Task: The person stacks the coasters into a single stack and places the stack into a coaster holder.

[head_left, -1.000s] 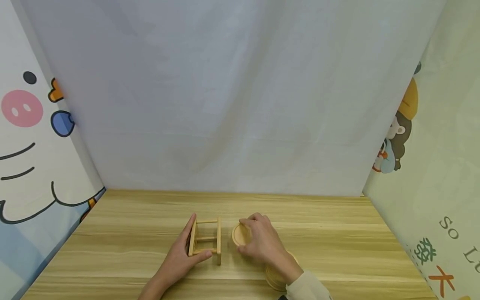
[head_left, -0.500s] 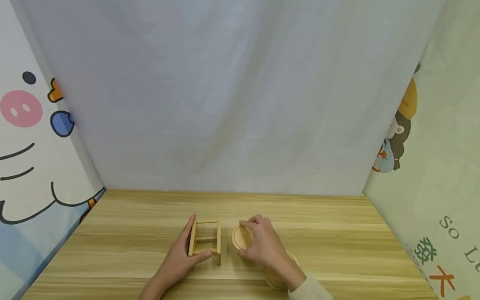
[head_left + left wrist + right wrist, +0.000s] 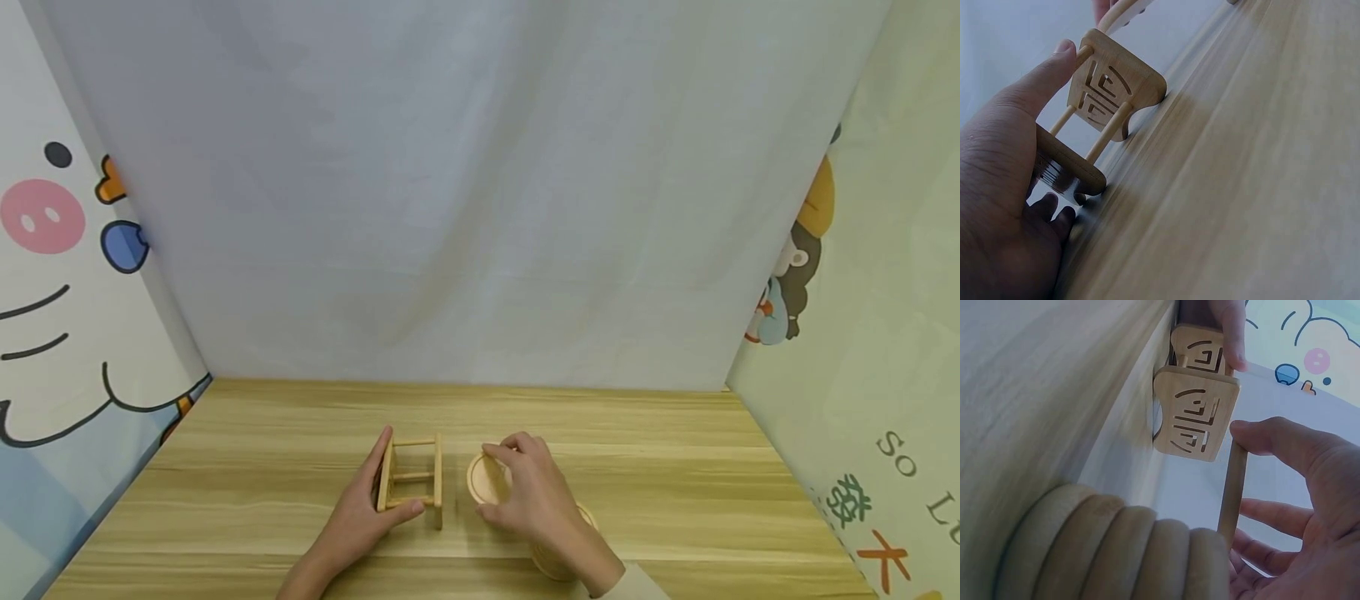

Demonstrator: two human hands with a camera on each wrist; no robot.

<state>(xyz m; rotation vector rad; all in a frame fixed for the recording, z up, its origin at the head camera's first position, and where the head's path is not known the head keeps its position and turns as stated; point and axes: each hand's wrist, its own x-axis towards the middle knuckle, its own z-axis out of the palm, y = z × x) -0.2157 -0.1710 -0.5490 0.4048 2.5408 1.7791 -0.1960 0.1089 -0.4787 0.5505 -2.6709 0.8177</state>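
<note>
My left hand [image 3: 354, 518] grips a small wooden coaster rack [image 3: 412, 477] standing on the table, with the thumb along its near side and the fingers behind its left panel. Carved cut-out lines mark the rack's end panel [image 3: 1110, 87], and thin rods join the two panels. To the right of the rack, my right hand [image 3: 534, 493] pinches a round wooden coaster [image 3: 487, 479] by its edges between thumb and fingers. The right wrist view shows that coaster [image 3: 1233, 494] edge-on, near the rack's right panel [image 3: 1196, 415]. Under my right forearm, a stack of coasters [image 3: 1110, 550] is partly hidden.
The wood-grain table [image 3: 300, 433] runs back to a pale hanging cloth [image 3: 465, 208]. Printed cloths stand at both sides, with a pig cartoon [image 3: 45, 217] on the left and a painted figure [image 3: 787, 292] on the right.
My right hand and the coaster have shifted slightly right and toward me, away from the rack. The left hand and the rack have stayed in place.
</note>
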